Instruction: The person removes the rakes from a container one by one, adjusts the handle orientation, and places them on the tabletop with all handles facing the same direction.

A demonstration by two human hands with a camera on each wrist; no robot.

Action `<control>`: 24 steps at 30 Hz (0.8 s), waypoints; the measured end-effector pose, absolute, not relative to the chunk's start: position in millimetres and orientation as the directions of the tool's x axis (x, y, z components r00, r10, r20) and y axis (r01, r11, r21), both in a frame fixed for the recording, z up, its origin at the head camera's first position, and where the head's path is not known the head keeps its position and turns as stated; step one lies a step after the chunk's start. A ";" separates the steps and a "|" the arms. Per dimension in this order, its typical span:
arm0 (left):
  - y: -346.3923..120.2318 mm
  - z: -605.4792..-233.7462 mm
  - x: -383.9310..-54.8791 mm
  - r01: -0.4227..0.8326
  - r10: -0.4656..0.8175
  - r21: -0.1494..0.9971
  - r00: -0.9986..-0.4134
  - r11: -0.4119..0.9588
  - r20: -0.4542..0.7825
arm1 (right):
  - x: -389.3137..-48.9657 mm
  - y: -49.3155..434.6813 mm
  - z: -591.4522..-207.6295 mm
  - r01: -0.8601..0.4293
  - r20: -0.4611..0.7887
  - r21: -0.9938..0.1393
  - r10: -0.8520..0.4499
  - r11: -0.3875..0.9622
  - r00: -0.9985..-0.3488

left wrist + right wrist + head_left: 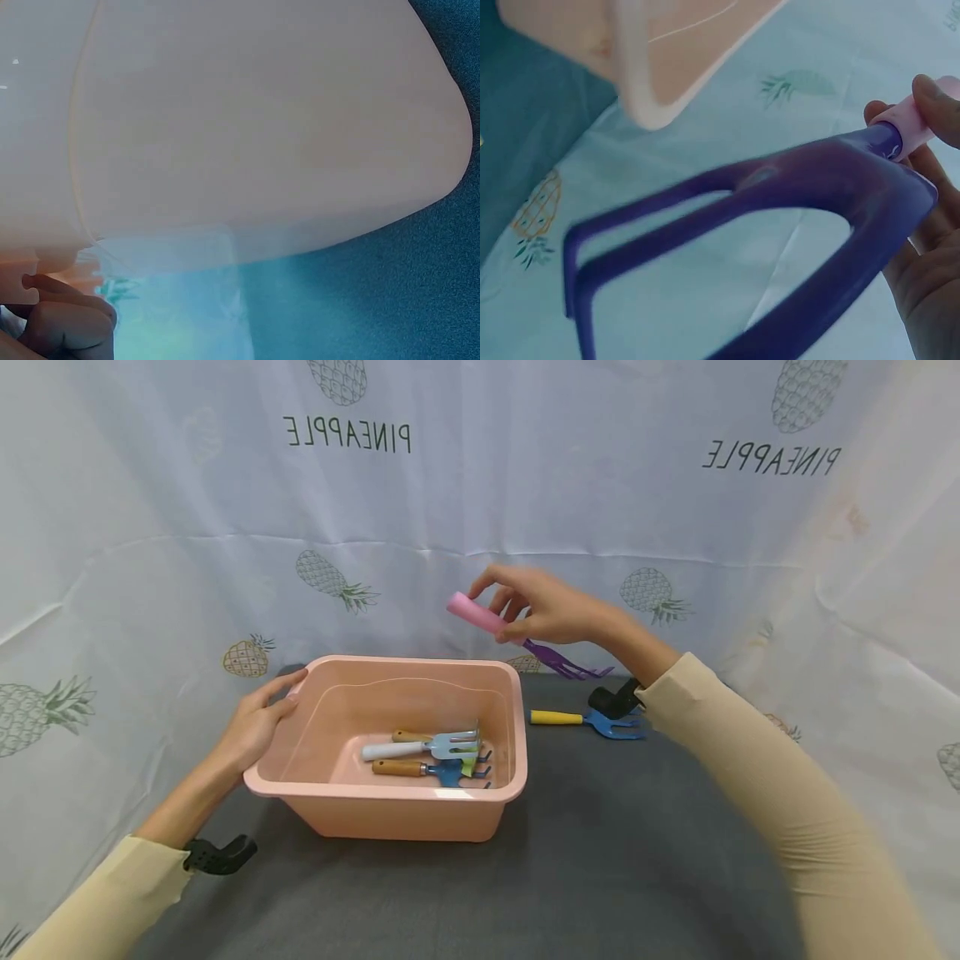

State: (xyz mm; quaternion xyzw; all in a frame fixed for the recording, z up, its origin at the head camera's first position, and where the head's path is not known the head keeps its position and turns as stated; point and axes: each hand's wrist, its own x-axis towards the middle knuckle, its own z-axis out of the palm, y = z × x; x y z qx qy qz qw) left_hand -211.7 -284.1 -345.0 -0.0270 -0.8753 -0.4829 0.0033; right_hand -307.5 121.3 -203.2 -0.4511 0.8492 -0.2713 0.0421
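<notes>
Above the far R corner of a peach tub (405,818), a pink-handled fork (810,180) is up in the air, its handle pinched btwn thumb & fingers of the R hand (551,606). Long axis runs on a slant: butt end up & L, over the tub's back rim; purple tines down & R, outside it, their tips bent. The L hand (251,727) grips the tub's L rim nr the back corner.

Fingers cover pt of the pink handle; in the R wrist view a tine runs off the bottom edge. On the desk (600,877), a yellow-handled fork (556,717) lies R of the tub, blue tines pointing R, partly hidden by a black wrist device (615,702). Inside the tub, tools overlap: a white-handled fork (393,750) w/ pale blue tines, 2 wooden handles (397,767) & a green pc. (470,766), mostly covered, shape unclear. L wrist view is mostly tub wall, fingers cut off at the corner.

Tub: smooth, rounded-rect., w/ a rolled rim. Tines: smooth w/ a slight sheen. Desk: dark gray, cloth-like. Backdrop: creased pale curtain (465,485), pineapple prints, lettering reversed.
</notes>
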 end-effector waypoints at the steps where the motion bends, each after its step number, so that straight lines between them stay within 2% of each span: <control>1: -284.2 -345.0 -211.6 0.051 0.043 0.845 -0.999 0.533 0.032 | -308.5 125.7 -204.8 -0.742 0.168 -0.494 -0.788 0.452 -0.592; 13: -286.2 -347.7 -211.4 0.045 0.028 0.843 -0.999 0.536 0.036 | -316.6 170.9 -226.2 -0.715 0.115 -0.439 -0.755 0.544 -0.646; 24: -283.6 -346.1 -211.8 0.051 0.033 0.844 -0.999 0.533 0.039 | -321.7 209.5 -249.7 -0.666 0.064 -0.449 -0.722 0.596 -0.689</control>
